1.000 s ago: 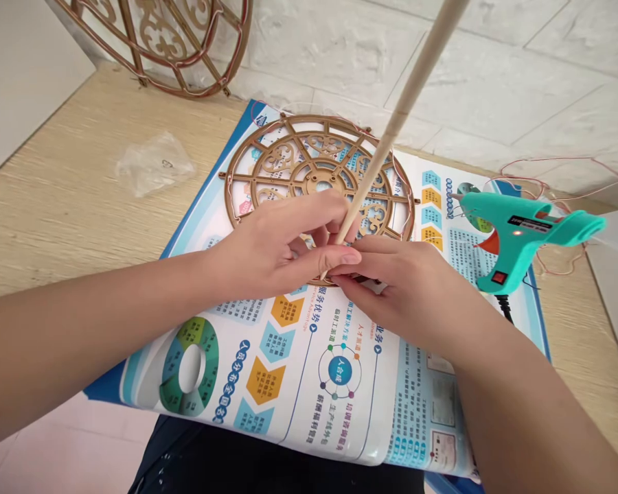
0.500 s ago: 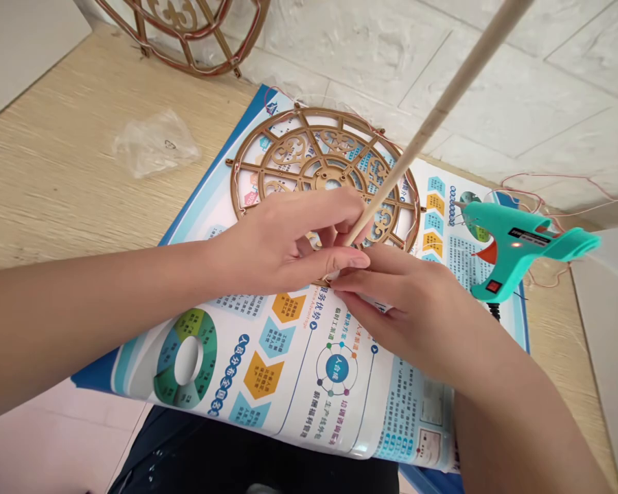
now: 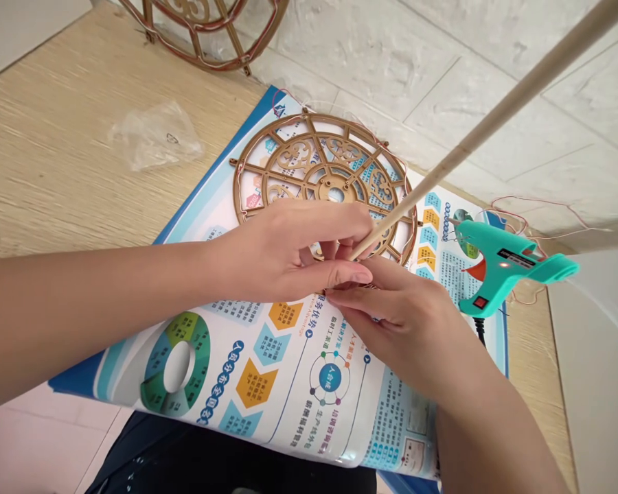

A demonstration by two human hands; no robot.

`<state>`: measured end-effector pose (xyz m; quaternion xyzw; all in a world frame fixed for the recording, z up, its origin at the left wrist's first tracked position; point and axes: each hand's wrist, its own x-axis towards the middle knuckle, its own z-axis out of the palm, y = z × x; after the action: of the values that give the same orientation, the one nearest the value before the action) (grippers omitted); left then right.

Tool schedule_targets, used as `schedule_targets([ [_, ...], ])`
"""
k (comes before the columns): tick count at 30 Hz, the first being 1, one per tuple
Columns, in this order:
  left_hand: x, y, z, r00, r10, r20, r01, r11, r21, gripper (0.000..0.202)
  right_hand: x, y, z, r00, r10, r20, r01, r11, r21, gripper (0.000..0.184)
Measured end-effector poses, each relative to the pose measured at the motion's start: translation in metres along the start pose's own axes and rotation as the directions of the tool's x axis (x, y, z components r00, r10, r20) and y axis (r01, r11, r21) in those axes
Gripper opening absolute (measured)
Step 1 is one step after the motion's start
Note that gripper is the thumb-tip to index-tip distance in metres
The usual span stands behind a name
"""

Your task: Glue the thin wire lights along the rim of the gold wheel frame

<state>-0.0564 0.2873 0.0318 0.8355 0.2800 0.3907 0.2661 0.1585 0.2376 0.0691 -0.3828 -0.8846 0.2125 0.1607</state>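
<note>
My left hand is closed round the lower end of a long wooden stick, which slants up to the upper right. Under my hands lies a round bronze-coloured openwork frame with scroll patterns and thin wires along its rim. My right hand is pinched at the near rim of the frame, just beside the stick's lower end. What its fingertips hold is hidden, as is the stick's tip.
A printed poster lies under the frame. To the right rests a teal glue gun with its light on, near loose wires. A clear plastic bag lies at the left. Another bronze frame leans by the wall.
The stick's upper end has tilted further down to the right. My hands keep their grip at the near rim. The whole view has shifted slightly.
</note>
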Motion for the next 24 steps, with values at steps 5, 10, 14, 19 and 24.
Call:
schedule_targets([
  [5,-0.0005,-0.0013,-0.0008,0.999,0.032,-0.009,-0.032,0.998,0.050,0.021,0.0012,0.0026,0.0008,1.000,-0.009,-0.007,0.009,1.000,0.028,0.018],
  [10,-0.0003,-0.0018,0.0001,0.999,0.040,-0.003,-0.040,0.999,0.030,0.020,0.0030,0.0017,0.0014,1.000,-0.002,-0.012,0.002,0.999,0.042,0.019],
  [14,-0.0009,-0.0008,-0.0004,1.000,0.027,0.003,-0.028,0.999,0.029,0.019,0.0026,-0.0002,0.0021,0.999,0.041,-0.019,-0.041,0.998,0.048,0.019],
  [19,-0.0008,-0.0005,-0.0009,0.999,0.031,0.006,-0.031,0.999,-0.007,0.020,0.0018,-0.0008,0.0026,0.999,0.046,-0.029,-0.045,0.998,0.042,0.020],
  [24,-0.0019,-0.0023,0.0031,0.996,0.086,-0.031,-0.087,0.995,-0.045,0.019,0.0034,0.0015,0.0004,0.998,0.054,-0.039,-0.052,0.998,0.044,0.020],
])
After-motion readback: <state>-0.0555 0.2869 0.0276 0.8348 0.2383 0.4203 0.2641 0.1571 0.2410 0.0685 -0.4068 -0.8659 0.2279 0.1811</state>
